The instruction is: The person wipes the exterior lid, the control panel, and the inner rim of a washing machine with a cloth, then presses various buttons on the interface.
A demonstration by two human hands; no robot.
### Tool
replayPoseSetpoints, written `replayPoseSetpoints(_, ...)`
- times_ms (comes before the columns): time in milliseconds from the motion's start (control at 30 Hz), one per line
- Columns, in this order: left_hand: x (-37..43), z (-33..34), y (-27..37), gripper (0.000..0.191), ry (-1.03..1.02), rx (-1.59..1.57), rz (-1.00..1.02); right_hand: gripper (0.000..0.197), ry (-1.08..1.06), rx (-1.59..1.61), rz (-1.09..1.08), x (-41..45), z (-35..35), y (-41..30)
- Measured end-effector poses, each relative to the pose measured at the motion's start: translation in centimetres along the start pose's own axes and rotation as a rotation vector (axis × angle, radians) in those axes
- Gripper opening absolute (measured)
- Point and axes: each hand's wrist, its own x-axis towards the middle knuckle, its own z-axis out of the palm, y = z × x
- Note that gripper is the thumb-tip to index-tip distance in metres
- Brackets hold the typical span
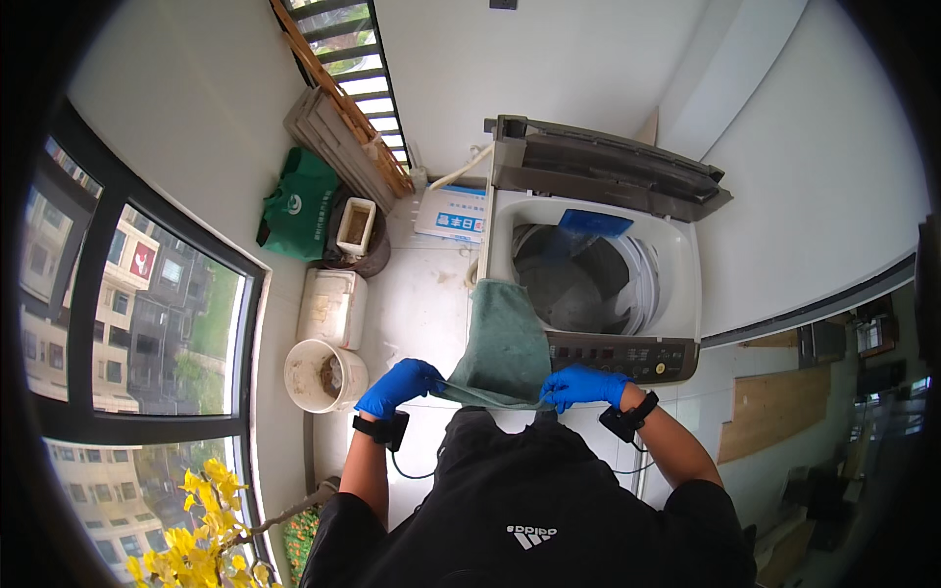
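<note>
A green cloth [507,338] drapes over the near left corner of a top-loading washing machine [684,279] and hangs towards me. My left hand [401,386], in a blue glove, pinches the cloth's near left corner. Its near right corner is between the fingers of my right hand [584,387], also gloved in blue, just below the control panel [625,356]. The machine's dark lid [610,162] stands raised, and the round metal drum [573,279] shows inside, with something whitish at its right side.
Left of the machine, a white bucket [323,375], a lidded whitish box [331,309], a dark pot with a rectangular container [356,226] and a green bag [300,206] line the wall. A flat blue-and-white package [450,213] lies on the floor. Yellow flowers [202,529] are at lower left.
</note>
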Motion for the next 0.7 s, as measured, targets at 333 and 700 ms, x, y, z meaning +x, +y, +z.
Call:
replayPoseSetpoints(333,10.4,0.4,1.5,0.106,0.415,0.332,-0.001,0.032,0.988,-0.364,-0.071,-0.7,-2.6,-6.5)
replayPoseSetpoints(700,13.1,9.5,2.4,0.072,0.674,-0.290,-0.037,0.033,0.757,-0.018,0.153,-1.4,12.4,2.4)
